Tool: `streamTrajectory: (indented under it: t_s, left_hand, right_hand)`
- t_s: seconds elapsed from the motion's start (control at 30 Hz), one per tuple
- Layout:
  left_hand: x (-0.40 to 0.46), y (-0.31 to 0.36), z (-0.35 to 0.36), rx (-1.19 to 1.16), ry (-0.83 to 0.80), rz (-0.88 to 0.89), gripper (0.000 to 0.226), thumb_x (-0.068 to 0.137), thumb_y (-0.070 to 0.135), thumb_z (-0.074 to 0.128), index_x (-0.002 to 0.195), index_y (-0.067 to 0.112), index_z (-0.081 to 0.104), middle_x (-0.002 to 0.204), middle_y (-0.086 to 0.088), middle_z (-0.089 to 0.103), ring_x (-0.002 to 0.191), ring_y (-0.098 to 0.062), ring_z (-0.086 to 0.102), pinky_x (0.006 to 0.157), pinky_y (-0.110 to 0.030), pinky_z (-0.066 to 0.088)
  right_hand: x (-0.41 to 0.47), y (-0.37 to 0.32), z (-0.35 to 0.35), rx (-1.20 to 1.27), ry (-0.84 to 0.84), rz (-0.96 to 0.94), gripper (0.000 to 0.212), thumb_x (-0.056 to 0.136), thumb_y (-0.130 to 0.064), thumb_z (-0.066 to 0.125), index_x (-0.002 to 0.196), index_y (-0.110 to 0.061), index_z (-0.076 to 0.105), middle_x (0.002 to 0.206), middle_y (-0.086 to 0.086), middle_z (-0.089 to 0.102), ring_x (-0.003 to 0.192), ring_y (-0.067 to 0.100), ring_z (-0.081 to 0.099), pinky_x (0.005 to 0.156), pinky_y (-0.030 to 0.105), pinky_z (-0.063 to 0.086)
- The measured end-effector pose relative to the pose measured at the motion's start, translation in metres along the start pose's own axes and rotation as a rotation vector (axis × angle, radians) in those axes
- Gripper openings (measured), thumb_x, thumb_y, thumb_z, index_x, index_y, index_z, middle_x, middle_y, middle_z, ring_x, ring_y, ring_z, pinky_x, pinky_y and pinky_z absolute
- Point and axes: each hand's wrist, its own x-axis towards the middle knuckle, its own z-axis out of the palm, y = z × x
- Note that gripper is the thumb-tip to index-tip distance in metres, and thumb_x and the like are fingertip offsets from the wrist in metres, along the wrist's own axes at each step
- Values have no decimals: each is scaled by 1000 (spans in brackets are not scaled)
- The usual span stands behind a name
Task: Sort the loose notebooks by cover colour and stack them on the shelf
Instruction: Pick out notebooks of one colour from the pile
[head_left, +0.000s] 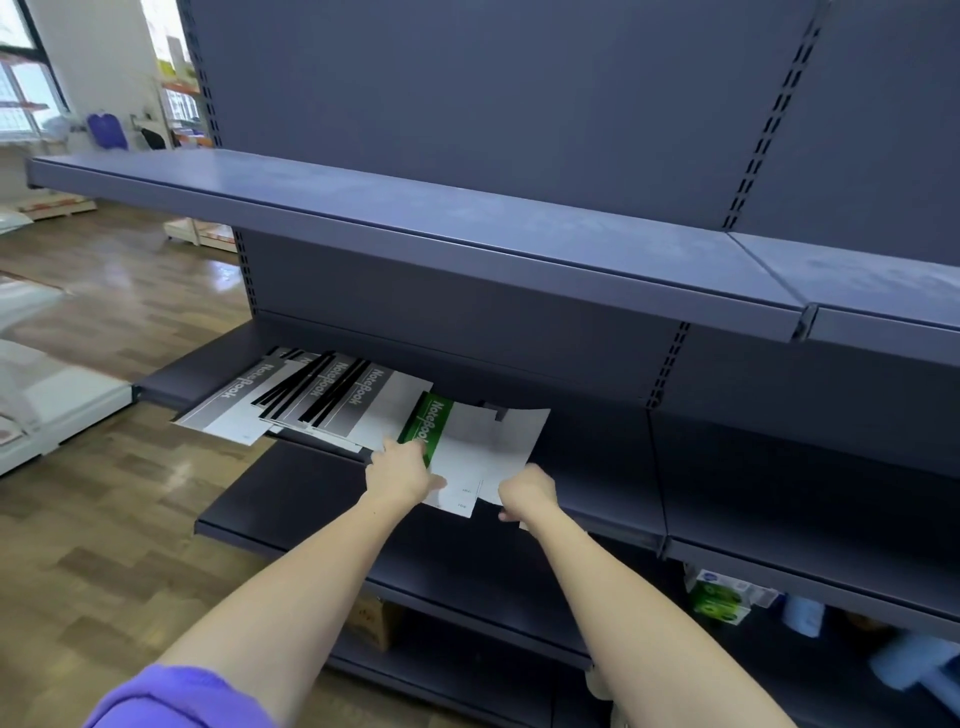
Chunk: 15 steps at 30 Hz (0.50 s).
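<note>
"NoteBook" stands on the green notebook (429, 422) and grey notebooks (363, 397).

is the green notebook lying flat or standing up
Lying flat. The green notebook rests cover-up on the shelf, its "NoteBook" title facing the camera, with the left hand at its near edge.

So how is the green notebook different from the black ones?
The green notebook has a green band; the black notebooks have black-and-grey bands. The green one lies under the left hand; the black ones lie untouched, fanned out further left. All say NoteBook and lie flat on the same shelf.
</note>
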Motion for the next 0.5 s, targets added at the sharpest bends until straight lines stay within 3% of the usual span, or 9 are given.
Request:
streamTrajectory:
  t_s: [0.03, 0.13, 0.23, 0.37, 0.43, 0.5]
  left_hand:
    - [-1, 0, 2, -13, -15, 11, 50, 81, 43, 76, 120, 20, 55, 123, -11, 44, 110, -34, 50, 88, -41, 50]
    - [-5, 3, 11, -79, -75, 51, 81, 78, 45, 79, 140, 15, 36, 135, -14, 38, 117, -37, 53, 89, -44, 51]
    - [-12, 6, 21, -136, -95, 24, 105, 75, 39, 84, 150, 7, 17, 148, -18, 30, 126, -39, 50, 96, -44, 49]
    - [-26, 8, 27, -176, -95, -15, 104, 70, 37, 89, 143, 2, 24, 146, -16, 32, 122, -35, 55, 90, -39, 50]
    - [-33, 11, 25, -185, -79, -28, 101, 68, 34, 91, 139, 3, 27, 144, -14, 31, 118, -33, 57, 86, -39, 51]
    - [-39, 13, 23, -190, -68, -9, 99, 64, 29, 93, 136, 4, 29, 143, -12, 31, 113, -32, 59, 80, -37, 53]
  right_hand:
    - [-1, 4, 0, 46, -24, 4, 15, 94, 2, 47, 106, -3, 55, 102, 9, 65, 67, 18, 67, 47, 16, 50]
    - [-11, 10, 2, 128, -106, -8, 25, 93, 0, 43, 113, -4, 58, 117, 11, 64, 82, 28, 73, 66, 32, 63]
    - [-19, 17, 6, 80, -88, -82, 26, 88, -1, 39, 107, -7, 55, 114, 12, 61, 87, 28, 69, 73, 36, 63]
    - [-22, 27, 11, 169, -24, -89, 16, 82, -6, 40, 94, -7, 52, 94, 9, 58, 75, 22, 58, 70, 34, 59]
    - [-25, 28, 12, 246, -18, -65, 19, 84, -18, 49, 99, -6, 55, 99, 7, 63, 83, 23, 64, 71, 37, 62]
    - [-32, 31, 12, 269, -12, -58, 21, 87, -17, 55, 106, -9, 53, 105, 6, 62, 88, 25, 67, 60, 33, 61]
